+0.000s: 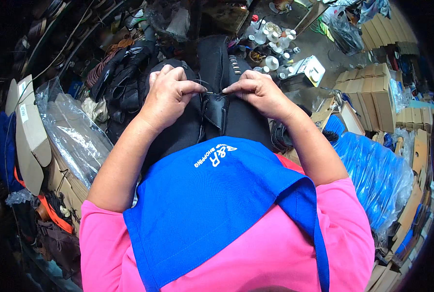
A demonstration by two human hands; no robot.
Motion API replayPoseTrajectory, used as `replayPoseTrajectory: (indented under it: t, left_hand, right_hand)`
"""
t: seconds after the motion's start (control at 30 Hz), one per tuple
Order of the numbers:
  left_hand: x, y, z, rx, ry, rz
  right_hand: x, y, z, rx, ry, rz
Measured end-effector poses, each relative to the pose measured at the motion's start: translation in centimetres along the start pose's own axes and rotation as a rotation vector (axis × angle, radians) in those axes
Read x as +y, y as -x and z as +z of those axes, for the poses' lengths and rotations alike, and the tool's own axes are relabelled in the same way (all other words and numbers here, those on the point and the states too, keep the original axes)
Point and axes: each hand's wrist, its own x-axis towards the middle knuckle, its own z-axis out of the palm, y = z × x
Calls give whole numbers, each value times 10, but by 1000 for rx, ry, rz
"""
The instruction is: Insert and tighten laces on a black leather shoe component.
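Between my knees stands a black leather piece [214,111], shaped like part of a shoe or boot, with a dark padded upper part [213,53] rising behind it. Over it, my left hand [170,92] is closed, thumb and forefinger pinching one side of a thin dark thread [214,93]. My right hand [258,92] pinches the other side, its fingertips close to the left ones. A small glint shows at the left fingertips, too small to make out. A blue apron [202,194] covers my lap.
Several white bottles [271,62] stand on the floor at the far right of my knees. Black shoes or boots [129,68] are heaped at the left, beside clear plastic sheeting [78,136]. Cardboard boxes [368,92] and a blue plastic-wrapped bundle [368,165] lie at the right.
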Motion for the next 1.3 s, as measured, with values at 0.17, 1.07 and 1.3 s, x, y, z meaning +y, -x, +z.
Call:
replayPoseTrajectory:
  t: [0.17,1.07,1.3]
  left_hand:
    - [6,-2,1,6,3,42]
    - [26,32,3,30,19,-111]
    - [18,16,6,107,223,-240]
  right_hand:
    - [3,0,0,-23,-83,38]
    - [-10,16,16,140,192,-86]
    - [-6,13,19,130,141,-80]
